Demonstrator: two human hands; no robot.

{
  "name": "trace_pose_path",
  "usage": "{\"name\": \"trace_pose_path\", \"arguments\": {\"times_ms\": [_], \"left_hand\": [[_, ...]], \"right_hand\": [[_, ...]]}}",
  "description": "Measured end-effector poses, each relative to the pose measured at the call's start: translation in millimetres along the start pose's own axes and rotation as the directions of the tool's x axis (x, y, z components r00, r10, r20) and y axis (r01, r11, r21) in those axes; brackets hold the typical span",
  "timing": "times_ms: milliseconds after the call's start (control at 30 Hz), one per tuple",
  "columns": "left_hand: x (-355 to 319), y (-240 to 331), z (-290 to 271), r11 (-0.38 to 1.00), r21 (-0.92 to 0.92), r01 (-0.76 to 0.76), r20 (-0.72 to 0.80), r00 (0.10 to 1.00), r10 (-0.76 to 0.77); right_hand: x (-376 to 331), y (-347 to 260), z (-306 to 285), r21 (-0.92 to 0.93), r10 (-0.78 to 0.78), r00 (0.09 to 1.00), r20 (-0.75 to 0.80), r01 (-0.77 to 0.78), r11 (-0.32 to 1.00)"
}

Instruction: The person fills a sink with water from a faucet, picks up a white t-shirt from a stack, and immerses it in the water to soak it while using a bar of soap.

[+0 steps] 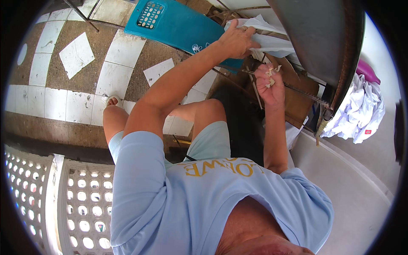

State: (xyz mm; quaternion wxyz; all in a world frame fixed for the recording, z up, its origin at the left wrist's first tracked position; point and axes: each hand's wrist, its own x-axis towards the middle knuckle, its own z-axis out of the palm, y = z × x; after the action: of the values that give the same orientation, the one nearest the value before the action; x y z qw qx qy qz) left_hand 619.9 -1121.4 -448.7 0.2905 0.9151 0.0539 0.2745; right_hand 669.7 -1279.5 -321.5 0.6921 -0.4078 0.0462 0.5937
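The brown floor [63, 79], set with white tiles [112, 76] in bands and tilted squares, bears a sandalled foot [112, 102]. White plastic [274, 43] overlaps one end of a teal board [180, 25]; contact is unclear.

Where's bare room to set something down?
The turquoise plastic board has a bare stretch between its perforated grid and the left hand. It's crowded around the right hand, with pale scraps, white sheeting and a brown panel.

The teal board [182, 26] is smooth plastic, the white sheeting [275, 43] crinkled, the shirt [140, 182] matt cloth.
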Motion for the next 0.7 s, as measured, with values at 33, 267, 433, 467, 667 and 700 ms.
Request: {"name": "trace_pose_path", "arguments": {"times_ms": [33, 267, 433, 467, 667, 700], "left_hand": [[1, 2, -2, 1.0, 0.014, 0.014, 0.063, 0.998, -0.015], [11, 3, -28, 0.997, 0.008, 0.079, 0.214, 0.974, -0.079], [10, 4, -33, 0.994, -0.04, 0.097, 0.211, 0.974, -0.087], [10, 5, -36, 0.995, -0.04, 0.094, 0.212, 0.974, -0.084], [10, 2, -50, 0.997, -0.012, 0.073, 0.225, 0.972, -0.069], [11, 2, -53, 0.997, -0.001, 0.076, 0.253, 0.965, -0.073]], "right_hand": [[1, -3, 5, 0.004, -0.011, 1.0, -0.015, 0.011, 1.0], [1, -12, 13, 0.023, 0.006, 1.0, -0.004, -0.006, 1.0], [-1, -8, 17, 0.021, 0.05, 0.998, -0.035, -0.049, 0.999], [-1, -7, 17, 0.024, 0.055, 0.998, -0.04, -0.054, 0.998], [-2, 1, 19, 0.003, 0.102, 0.994, -0.036, -0.102, 0.995], [-2, 1, 20, 0.002, 0.105, 0.994, -0.031, -0.105, 0.995]]}}
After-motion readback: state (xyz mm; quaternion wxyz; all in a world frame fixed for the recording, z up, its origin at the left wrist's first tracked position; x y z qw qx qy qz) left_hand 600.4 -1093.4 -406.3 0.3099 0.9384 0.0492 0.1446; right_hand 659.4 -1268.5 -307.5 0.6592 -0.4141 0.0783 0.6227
